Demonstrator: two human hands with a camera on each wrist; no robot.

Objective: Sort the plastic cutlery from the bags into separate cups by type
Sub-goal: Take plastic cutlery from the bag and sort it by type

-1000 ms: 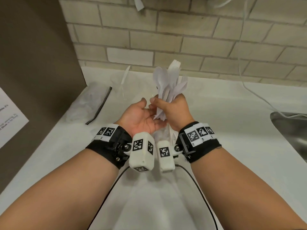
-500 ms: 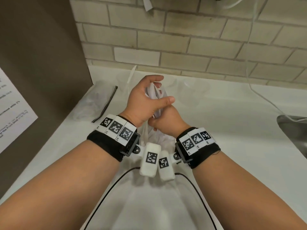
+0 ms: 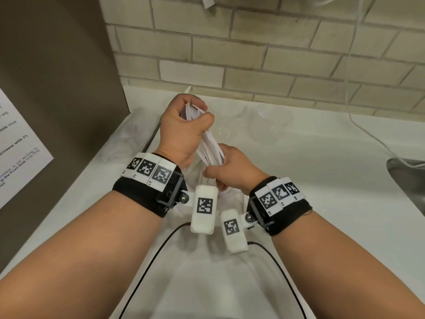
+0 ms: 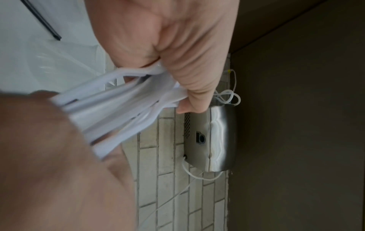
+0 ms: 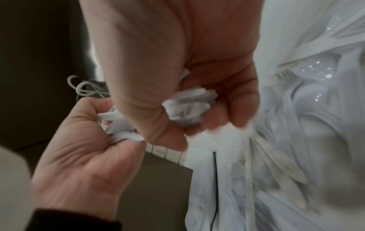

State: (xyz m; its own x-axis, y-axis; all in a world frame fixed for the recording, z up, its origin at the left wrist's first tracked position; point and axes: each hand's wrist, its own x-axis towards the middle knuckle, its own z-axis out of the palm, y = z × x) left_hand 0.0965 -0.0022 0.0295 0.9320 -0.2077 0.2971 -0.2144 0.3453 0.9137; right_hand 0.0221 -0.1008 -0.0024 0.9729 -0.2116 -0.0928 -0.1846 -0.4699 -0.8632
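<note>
A bundle of white plastic cutlery (image 3: 208, 143) is held between both hands above the white counter (image 3: 322, 180). My left hand (image 3: 195, 116) grips its far end in a fist. My right hand (image 3: 220, 168) grips the near end, where the handle ends (image 5: 187, 107) show inside its curled fingers. The left wrist view shows the bundle (image 4: 118, 106) running from my left hand (image 4: 177, 87) to the blurred right hand. Under the hands lies an open clear bag of cutlery (image 5: 306, 101). Clear cups (image 3: 273, 116) stand behind, faint against the counter. The tip of one white piece (image 3: 188, 90) pokes up behind my left hand.
A second clear bag with a black zip strip (image 3: 128, 139) lies at the left by a brown panel (image 3: 57, 88). A brick wall (image 3: 253, 54) backs the counter and carries a steel dispenser (image 4: 213, 137). A sink (image 3: 409, 180) is at the right, with a white cable (image 3: 368, 134) nearby.
The right hand held the bundle upright while the left was open beside it. The left hand came over the top and closed on it; the bundle now lies lower and tilted.
</note>
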